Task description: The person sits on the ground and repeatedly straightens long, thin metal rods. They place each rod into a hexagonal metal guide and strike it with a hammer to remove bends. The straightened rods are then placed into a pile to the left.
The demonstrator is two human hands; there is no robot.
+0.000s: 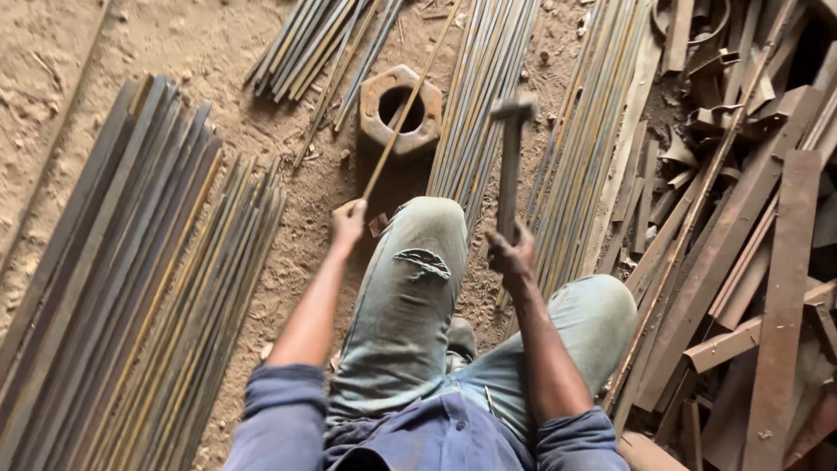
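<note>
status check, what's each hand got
Left hand grips thin rod laid across hexagonal block. Right hand holds hammer raised. Nothing between.

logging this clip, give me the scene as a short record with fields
setting: dirt floor
left hand: grips a thin rod laid across a hexagonal metal block
right hand: holds a hammer raised above the knees
nearby left: bundle of flat bars
nearby middle: long thin rods
nearby right: heap of rusty scrap strips

Single head view, looking steeply down, close over own knees and dirt floor [218, 52].
</note>
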